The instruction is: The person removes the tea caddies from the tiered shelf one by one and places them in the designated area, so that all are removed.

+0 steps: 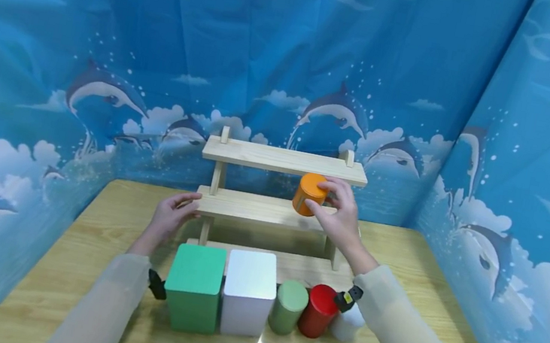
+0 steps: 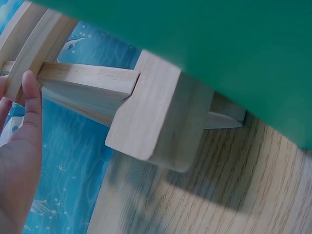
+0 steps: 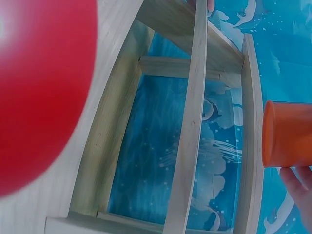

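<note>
In the head view, my right hand [image 1: 342, 214] holds an orange cylindrical canister [image 1: 307, 198] between thumb and fingers, above the middle step of a three-tier wooden shelf [image 1: 241, 207]. The right wrist view has the canister [image 3: 292, 136] at its right edge, lying across the picture, with fingertips against its side. My left hand [image 1: 174, 212] is at the left end of that same middle step. Seen from the left wrist, thumb and fingers of the left hand [image 2: 22, 151] pinch the end of the board [image 2: 36, 46] from both sides.
In front of the shelf stand a green box [image 1: 195, 279], a white box [image 1: 249, 291], a light green canister [image 1: 288, 307], a red canister [image 1: 319, 311] and a white rounded item [image 1: 348, 323] partly behind the right wrist. A blue dolphin curtain [image 1: 274, 44] hangs behind the wooden table [image 1: 109, 216].
</note>
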The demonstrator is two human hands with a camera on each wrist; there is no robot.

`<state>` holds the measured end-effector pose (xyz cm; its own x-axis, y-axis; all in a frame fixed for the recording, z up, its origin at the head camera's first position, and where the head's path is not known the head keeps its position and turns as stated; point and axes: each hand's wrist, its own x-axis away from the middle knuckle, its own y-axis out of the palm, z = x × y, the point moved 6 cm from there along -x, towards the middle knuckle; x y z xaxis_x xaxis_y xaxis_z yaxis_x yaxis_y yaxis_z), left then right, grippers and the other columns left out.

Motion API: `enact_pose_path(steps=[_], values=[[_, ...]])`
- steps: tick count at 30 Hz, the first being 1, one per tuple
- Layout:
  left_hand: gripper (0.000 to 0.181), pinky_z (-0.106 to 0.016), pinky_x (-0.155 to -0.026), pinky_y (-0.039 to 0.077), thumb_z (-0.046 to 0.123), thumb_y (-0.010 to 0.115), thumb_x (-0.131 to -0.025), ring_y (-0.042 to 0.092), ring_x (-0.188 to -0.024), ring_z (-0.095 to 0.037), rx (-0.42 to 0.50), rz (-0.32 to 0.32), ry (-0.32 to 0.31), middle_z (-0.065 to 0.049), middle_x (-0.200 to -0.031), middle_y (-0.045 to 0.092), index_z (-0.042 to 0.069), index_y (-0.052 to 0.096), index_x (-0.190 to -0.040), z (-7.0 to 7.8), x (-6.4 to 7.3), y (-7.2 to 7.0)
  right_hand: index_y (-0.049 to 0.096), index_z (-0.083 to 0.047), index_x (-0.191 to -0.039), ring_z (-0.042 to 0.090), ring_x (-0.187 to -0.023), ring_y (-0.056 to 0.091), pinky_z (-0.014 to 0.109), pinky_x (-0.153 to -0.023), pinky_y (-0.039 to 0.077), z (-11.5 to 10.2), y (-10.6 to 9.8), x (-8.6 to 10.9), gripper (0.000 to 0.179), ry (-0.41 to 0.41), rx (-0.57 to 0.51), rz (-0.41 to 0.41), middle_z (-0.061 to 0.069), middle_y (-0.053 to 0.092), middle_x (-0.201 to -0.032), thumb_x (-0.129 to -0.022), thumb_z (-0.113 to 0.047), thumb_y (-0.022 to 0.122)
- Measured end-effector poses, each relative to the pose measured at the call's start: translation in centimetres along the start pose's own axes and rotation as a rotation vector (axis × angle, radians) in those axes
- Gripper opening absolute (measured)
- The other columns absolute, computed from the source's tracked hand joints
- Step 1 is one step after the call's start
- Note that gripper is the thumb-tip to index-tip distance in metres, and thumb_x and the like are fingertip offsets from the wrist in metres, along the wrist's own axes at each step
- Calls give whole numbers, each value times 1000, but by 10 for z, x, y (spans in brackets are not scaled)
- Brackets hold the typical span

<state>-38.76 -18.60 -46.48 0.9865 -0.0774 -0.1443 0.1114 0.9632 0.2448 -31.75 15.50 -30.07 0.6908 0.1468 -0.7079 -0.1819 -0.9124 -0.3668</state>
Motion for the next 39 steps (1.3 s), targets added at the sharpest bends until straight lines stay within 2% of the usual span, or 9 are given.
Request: enact_pose_path(steps=[4, 10, 16, 21, 24, 31, 35, 39], values=[[48, -28, -81, 54, 13, 62, -89, 62, -83, -11, -6, -3, 12, -18, -128, 46, -11, 46, -128, 1, 0, 1, 56, 12, -106, 36, -110, 48, 53, -81, 51, -1, -7, 4, 32, -23, 24, -3, 28, 45, -124, -78, 8, 70], [48, -29, -81, 53, 13, 63, -89, 62, -83, -11, 4, 0, 11, -22, -131, 43, -11, 46, -127, 1, 1, 2, 56, 10, -108, 32, -112, 47, 51, -82, 51, 2, -20, 12, 33, -8, 73, -2, 26, 45, -124, -78, 6, 70], [49, -29, -82, 53, 12, 62, -89, 62, -82, -10, 13, 0, -3, -19, -130, 45, -11, 45, -129, 0, 1, 1, 57, 10, -107, 30, -112, 47, 44, -82, 53, 5, -34, 23, 33, -2, 95, 14, 26, 46, -123, -77, 6, 71], [48, -30, -84, 53, 11, 60, -90, 62, -84, -10, 11, 1, -15, -13, -128, 48, -11, 43, -130, 0, 0, 0, 57, 10, -106, 30, -109, 49, 28, -83, 53, 7, -42, 31, 33, -7, 109, 21, 26, 47, -122, -76, 8, 71], [48, -31, -84, 52, 9, 59, -91, 62, -84, -10, 9, 1, -20, -10, -126, 50, -11, 42, -131, 0, 0, 1, 57, 11, -106, 30, -107, 49, 22, -83, 52, 7, -46, 37, 34, -12, 112, 17, 27, 47, -121, -75, 10, 71], [47, -34, -87, 51, 9, 59, -91, 61, -86, -12, -3, 3, -5, -10, -125, 51, -12, 42, -130, 0, 0, 0, 57, 11, -104, 21, -106, 49, 19, -82, 51, 12, -55, 50, 34, 3, 119, 22, 28, 47, -120, -74, 12, 72], [47, -36, -88, 50, 11, 60, -91, 61, -87, -12, -9, -2, 12, -15, -128, 48, -11, 45, -129, 1, 1, 1, 57, 11, -104, 23, -106, 49, 17, -82, 50, 15, -60, 58, 34, 18, 121, 31, 28, 47, -119, -73, 13, 71], [47, -32, -83, 53, 11, 61, -90, 61, -84, -11, 0, -8, 22, -14, -126, 50, -12, 45, -128, 2, 1, 1, 57, 12, -104, 25, -105, 49, 17, -81, 50, 18, -65, 66, 34, 32, 119, 38, 29, 48, -118, -73, 15, 71]])
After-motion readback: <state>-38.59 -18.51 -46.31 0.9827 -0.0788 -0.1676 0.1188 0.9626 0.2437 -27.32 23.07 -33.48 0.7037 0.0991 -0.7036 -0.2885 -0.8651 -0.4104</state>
